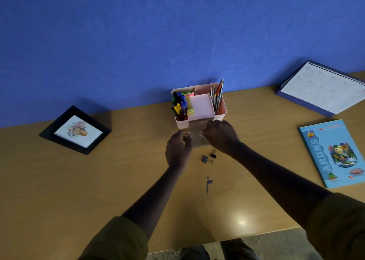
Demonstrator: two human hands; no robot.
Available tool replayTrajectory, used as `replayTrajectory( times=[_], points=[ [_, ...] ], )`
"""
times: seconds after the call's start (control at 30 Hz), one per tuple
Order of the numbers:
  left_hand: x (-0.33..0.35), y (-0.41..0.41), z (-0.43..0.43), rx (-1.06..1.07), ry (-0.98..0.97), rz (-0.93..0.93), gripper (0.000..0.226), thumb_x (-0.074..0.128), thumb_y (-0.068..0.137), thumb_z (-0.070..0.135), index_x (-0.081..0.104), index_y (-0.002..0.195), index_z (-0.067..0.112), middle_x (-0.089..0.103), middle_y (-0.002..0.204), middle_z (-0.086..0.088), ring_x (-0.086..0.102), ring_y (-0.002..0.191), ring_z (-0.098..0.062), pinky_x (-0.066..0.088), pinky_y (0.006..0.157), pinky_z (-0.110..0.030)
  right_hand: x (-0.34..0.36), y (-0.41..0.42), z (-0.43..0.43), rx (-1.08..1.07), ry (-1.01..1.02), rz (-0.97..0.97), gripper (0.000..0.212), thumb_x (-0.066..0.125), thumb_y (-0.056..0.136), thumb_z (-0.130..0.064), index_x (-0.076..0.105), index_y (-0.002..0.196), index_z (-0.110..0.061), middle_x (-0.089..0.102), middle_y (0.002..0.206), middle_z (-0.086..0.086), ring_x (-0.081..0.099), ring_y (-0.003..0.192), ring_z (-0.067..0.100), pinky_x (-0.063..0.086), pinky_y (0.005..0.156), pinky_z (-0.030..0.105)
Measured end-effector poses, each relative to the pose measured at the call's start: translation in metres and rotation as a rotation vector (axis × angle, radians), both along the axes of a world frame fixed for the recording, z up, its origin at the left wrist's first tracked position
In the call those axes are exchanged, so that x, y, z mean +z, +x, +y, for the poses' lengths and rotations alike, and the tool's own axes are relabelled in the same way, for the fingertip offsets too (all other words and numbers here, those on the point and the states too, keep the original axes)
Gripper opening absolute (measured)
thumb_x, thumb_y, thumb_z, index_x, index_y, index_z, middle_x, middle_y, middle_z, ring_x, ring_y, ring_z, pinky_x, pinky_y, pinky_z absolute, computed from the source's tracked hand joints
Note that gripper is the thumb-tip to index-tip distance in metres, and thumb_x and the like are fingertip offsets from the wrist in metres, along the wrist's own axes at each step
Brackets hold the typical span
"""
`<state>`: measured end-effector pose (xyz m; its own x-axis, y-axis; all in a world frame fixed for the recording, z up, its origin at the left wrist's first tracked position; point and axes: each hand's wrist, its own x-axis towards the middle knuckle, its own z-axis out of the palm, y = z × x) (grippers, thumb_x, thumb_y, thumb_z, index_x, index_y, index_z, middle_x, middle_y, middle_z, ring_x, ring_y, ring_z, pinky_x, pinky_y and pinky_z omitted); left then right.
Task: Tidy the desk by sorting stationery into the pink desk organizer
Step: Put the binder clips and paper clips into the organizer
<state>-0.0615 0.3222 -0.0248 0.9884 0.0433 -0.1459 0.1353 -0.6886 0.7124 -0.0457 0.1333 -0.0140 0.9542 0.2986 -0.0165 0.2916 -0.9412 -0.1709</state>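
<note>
The pink desk organizer (199,122) stands at the back of the desk against the blue wall. Markers and pens (180,105) fill its left compartment, pencils (216,97) its right, and sticky notes sit at the back. Directly in front of it lies a clear see-through container (195,139); whether it is a drawer or a pouch I cannot tell. My left hand (178,149) pinches its left edge. My right hand (219,136) is curled over its right side, fingertips closed on silver paper clips (201,135). Two black binder clips (209,157) lie on the desk just below my hands.
A small blue item (208,183) lies nearer me on the wooden desk (98,180). A black picture frame (76,130) lies at the left. A spiral calendar (324,89) leans at the back right, with a blue notebook (335,153) in front of it.
</note>
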Motion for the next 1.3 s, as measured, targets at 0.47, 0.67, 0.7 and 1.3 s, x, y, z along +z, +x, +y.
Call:
replayTrajectory(
  times=[0.47, 0.67, 0.7, 1.3],
  points=[
    [-0.001, -0.002, -0.005, 0.699, -0.825, 0.674, 0.027, 0.064, 0.106, 0.022, 0.073, 0.120, 0.001, 0.076, 0.113, -0.017, 0.076, 0.106, -0.031, 0.065, 0.092, -0.039, -0.016, -0.024, -0.003, -0.388, 0.452, 0.044, 0.018, 0.072, 0.100, -0.016, 0.078, 0.117, -0.016, 0.079, 0.114, 0.003, 0.074, 0.091, 0.011, 0.062, 0.073, 0.029],
    [0.000, -0.006, -0.010, 0.753, -1.023, 0.788, 0.055, 0.050, 0.112, 0.047, 0.068, 0.127, -0.004, 0.068, 0.121, -0.022, 0.067, 0.120, -0.034, 0.057, 0.107, -0.049, -0.017, -0.055, 0.003, -1.307, 1.492, 0.425, 0.026, 0.065, 0.106, -0.018, 0.071, 0.121, 0.003, 0.076, 0.116, 0.022, 0.075, 0.103, 0.032, 0.062, 0.093, 0.044],
    [-0.001, -0.006, -0.012, 0.753, -1.035, 0.785, 0.057, 0.049, 0.112, 0.048, 0.067, 0.128, -0.004, 0.067, 0.123, -0.022, 0.067, 0.121, -0.033, 0.057, 0.106, -0.049, -0.015, -0.057, 0.005, -1.371, 1.601, 0.472, 0.031, 0.065, 0.106, -0.018, 0.068, 0.123, 0.007, 0.074, 0.116, 0.023, 0.074, 0.106, 0.034, 0.061, 0.099, 0.044],
    [0.013, 0.019, -0.029, 0.787, -1.096, 0.750, 0.056, 0.052, 0.109, 0.049, 0.067, 0.131, -0.001, 0.071, 0.126, -0.021, 0.068, 0.118, -0.031, 0.054, 0.111, -0.050, -0.003, -0.019, 0.015, -1.472, 1.810, 0.466, 0.030, 0.070, 0.103, -0.021, 0.071, 0.124, 0.000, 0.078, 0.114, 0.019, 0.076, 0.109, 0.031, 0.062, 0.102, 0.044]
  ],
)
